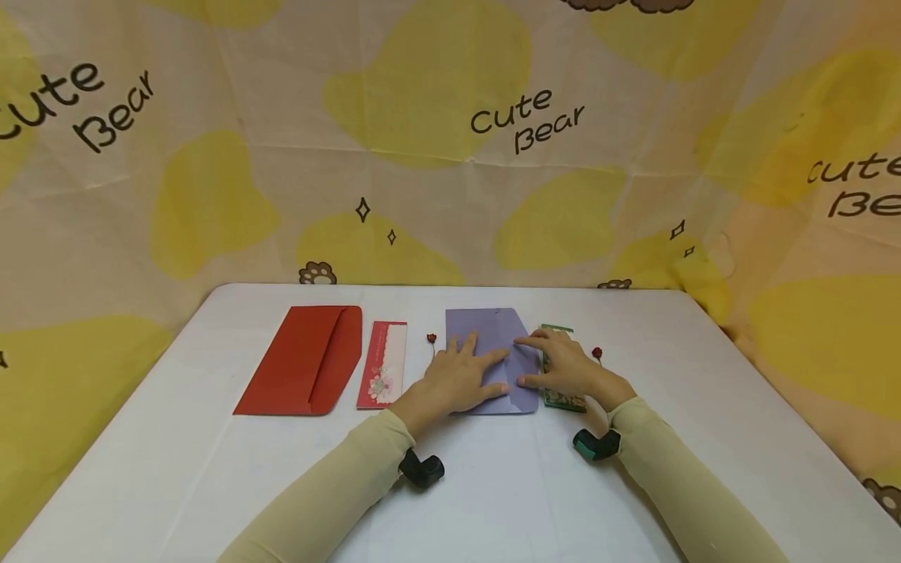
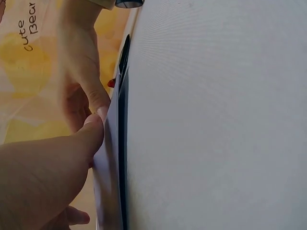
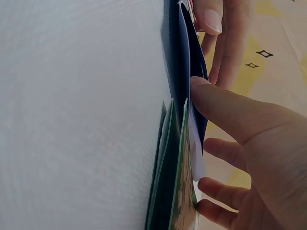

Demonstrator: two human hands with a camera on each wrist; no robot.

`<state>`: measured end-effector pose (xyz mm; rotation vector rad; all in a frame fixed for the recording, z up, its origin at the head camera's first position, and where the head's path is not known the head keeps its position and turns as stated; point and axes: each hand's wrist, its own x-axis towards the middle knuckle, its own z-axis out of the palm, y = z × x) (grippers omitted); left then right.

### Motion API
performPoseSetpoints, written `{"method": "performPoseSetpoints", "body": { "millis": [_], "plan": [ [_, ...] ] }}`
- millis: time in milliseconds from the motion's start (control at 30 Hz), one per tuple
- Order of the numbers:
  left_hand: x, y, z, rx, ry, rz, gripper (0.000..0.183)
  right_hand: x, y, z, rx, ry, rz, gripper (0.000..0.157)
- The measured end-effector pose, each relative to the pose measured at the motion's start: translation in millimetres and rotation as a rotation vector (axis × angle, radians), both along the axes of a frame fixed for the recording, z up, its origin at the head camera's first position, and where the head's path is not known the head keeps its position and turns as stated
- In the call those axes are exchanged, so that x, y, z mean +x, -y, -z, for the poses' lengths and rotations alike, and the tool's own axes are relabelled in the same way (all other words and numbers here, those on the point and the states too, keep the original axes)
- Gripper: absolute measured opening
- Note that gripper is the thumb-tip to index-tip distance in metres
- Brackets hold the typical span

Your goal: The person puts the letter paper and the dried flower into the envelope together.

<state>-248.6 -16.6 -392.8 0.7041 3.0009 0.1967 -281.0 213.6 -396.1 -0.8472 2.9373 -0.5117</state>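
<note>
Left hand and right hand are bare, with kinda snug khaki-beige long sleeves down to the wrists. There's a stubby black gadget at the left wrist, and the right wrist's black unit has a teal-green patch.

we see smooth, matt paper in the purple envelope and the red envelope, with printed card stock for the floral card and green-edged card. the backdrop looks like thin, creased cloth, the sleeves soft matt fabric. we read the wrist cameras as dark plastic, the white tabletop as smooth.
</note>
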Motion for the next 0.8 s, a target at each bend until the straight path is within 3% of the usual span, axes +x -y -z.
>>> {"method": "performPoseSetpoints", "body": {
  "millis": [200, 800],
  "plan": [
    [-1.1, -1.4, 1.0, 0.002, -0.010, -0.002, 0.067, 2.1, -0.2, -1.4, 0.015, 0.017, 0.011, 0.069],
    [-12.4, 6.4, -1.6, 0.184, -0.048, 0.015, 0.075, 2.6, 2.9, -4.4, 0.041, 0.026, 0.043, 0.072]
  ]
}}
